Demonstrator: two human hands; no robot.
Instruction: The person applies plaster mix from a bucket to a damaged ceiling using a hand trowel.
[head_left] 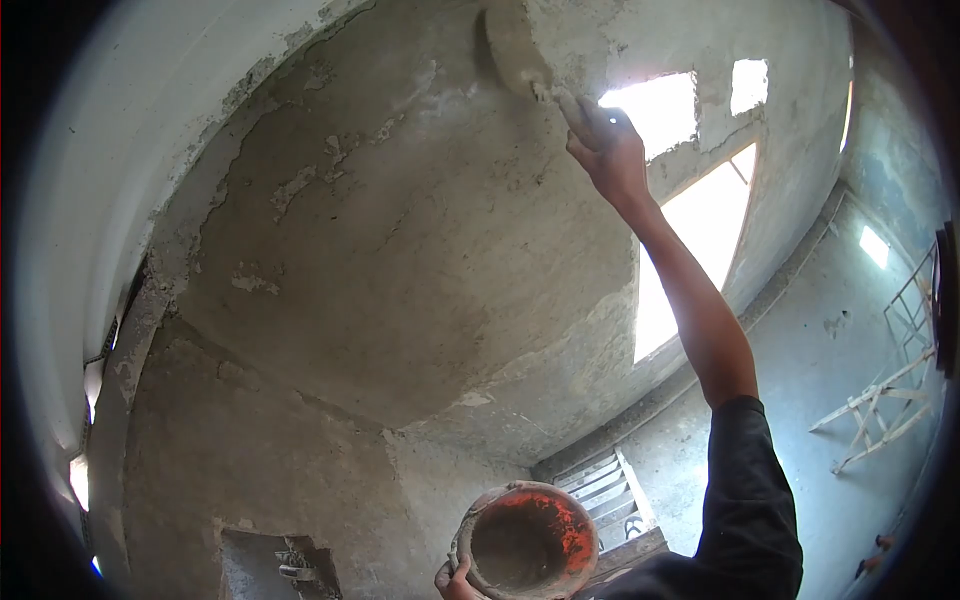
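My right hand (pixel 607 150) is stretched up at the top of the view, its fingers closed round the handle of a plastering trowel. The trowel's blade (pixel 516 52), coated in grey, lies close against the wall, with a dark shadow along its left side. Across the wall spreads a large patch of darker, damp-looking plaster (pixel 400 260) with rough, flaky spots. Low in the view, my left hand (pixel 457 581) grips the left rim of an orange bucket (pixel 572 535). Grey mortar (pixel 512 545) cakes its inside and rim.
Bright openings pierce the wall beside my right arm, among them a large window opening (pixel 690 255). Below the bucket's right side are slatted boards (pixel 605 485). A metal frame stand (pixel 880 415) stands at the far right. A recess (pixel 275 565) is cut low in the left wall.
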